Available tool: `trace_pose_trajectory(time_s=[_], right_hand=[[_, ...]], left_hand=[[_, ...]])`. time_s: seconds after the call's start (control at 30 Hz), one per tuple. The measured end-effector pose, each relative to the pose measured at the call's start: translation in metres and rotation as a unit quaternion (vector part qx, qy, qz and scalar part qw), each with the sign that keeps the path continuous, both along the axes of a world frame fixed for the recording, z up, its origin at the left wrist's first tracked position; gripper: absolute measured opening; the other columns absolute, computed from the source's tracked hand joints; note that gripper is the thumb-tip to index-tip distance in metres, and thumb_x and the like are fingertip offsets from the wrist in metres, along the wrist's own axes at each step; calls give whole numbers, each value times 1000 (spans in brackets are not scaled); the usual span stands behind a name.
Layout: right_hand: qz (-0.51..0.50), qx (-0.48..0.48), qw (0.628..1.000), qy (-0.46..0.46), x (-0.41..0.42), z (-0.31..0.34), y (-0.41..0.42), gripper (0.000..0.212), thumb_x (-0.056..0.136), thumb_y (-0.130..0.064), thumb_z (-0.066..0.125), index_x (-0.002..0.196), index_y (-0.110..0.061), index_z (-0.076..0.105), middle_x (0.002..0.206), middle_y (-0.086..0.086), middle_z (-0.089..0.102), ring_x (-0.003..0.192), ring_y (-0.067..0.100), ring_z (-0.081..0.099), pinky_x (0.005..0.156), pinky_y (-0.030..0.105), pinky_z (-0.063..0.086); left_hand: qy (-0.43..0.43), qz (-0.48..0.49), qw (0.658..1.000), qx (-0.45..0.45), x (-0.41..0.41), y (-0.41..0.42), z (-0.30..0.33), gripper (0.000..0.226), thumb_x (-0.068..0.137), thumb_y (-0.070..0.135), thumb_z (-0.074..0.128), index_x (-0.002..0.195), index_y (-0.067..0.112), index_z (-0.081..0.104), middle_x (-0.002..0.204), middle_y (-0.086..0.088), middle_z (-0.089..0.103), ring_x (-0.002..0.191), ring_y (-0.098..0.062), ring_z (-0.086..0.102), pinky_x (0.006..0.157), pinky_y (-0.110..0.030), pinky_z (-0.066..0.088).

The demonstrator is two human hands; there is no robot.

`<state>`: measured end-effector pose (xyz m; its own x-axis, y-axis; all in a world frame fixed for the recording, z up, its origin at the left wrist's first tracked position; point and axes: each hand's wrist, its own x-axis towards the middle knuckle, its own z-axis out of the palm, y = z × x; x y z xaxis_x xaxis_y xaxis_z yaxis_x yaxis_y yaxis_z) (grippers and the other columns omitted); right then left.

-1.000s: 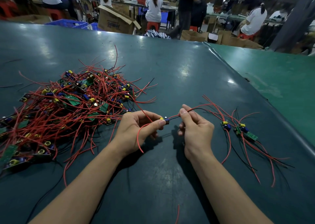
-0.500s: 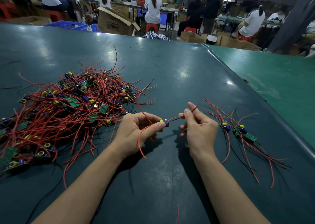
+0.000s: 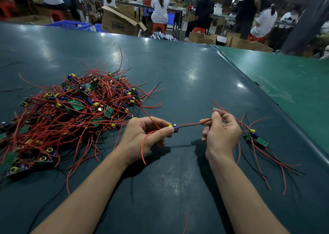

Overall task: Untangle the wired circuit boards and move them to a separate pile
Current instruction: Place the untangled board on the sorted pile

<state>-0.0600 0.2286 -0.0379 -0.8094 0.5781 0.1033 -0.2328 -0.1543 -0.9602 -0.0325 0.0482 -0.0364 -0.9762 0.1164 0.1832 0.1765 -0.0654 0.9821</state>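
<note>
Left hand (image 3: 142, 136) has a pinch grip on a small circuit board (image 3: 173, 128), right hand (image 3: 219, 132) pinching its red wires (image 3: 192, 123) taut above the bench (image 3: 178, 64). Tangled pile (image 3: 71, 112) sits left, sorted boards (image 3: 254, 137) right.

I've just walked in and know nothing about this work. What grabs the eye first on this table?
The big tangled heap of red wires and small circuit boards on the left of the dark green table. At centre, the left hand pinches one board while the right hand holds its wires. A much smaller sorted pile lies to the right.
</note>
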Motion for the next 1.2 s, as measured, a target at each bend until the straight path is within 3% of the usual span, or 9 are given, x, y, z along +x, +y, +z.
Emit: trace_pose_trajectory(time_s=[0.13,0.2,0.27,0.37,0.5,0.67,0.97,1.2], right_hand=[[-17,64,998,18,3,0,0,21,100,-11,44,96,-25,59,62,9,65,36,12,51,33,21,39],[32,9,999,25,3,3,-2,15,103,-16,47,116,-15,55,69,10,70,38,15,55,33,21,41],[114,-67,991,-13,4,7,-2,40,99,-30,55,129,-6,45,78,10,73,41,17,58,34,21,43],[266,-41,959,-88,13,8,-8,45,82,-44,65,105,-6,59,69,8,69,41,14,55,34,20,39],[379,-41,921,-75,21,4,-21,17,88,-21,64,97,-8,71,62,5,60,42,10,49,35,17,36],[350,-41,932,-81,20,6,-24,13,90,-14,64,86,-12,77,63,0,59,45,10,48,37,17,34],[243,-61,967,-53,15,6,-22,17,91,-15,65,77,-8,73,54,-4,53,39,7,39,34,16,27],[94,-103,990,-21,6,7,-11,24,94,-16,63,73,-12,72,51,-8,51,38,5,38,34,16,26]], left_hand=[[2,5,1000,6,0,1,1,8,79,5,75,85,1,72,67,-9,70,48,-14,56,46,-19,46],[4,31,999,24,-1,0,1,7,79,3,74,85,2,71,67,-8,70,48,-14,57,48,-20,48],[7,69,996,55,-3,-1,0,8,80,2,73,87,1,70,68,-6,71,49,-14,57,50,-22,51],[7,90,994,64,-4,-2,0,9,81,1,73,89,0,69,70,-6,71,50,-14,58,52,-22,52],[12,58,998,21,-4,-1,-3,16,77,3,77,91,0,71,71,-7,72,53,-14,60,54,-22,52],[15,35,999,14,-3,-1,-1,26,70,17,77,89,1,71,71,-7,73,54,-12,60,54,-20,50],[9,21,1000,6,-3,0,1,9,78,5,75,86,2,72,70,-8,72,49,-13,56,51,-20,49],[8,4,1000,-1,-1,-1,1,7,79,5,75,86,2,72,71,-10,72,49,-12,55,50,-19,47]])
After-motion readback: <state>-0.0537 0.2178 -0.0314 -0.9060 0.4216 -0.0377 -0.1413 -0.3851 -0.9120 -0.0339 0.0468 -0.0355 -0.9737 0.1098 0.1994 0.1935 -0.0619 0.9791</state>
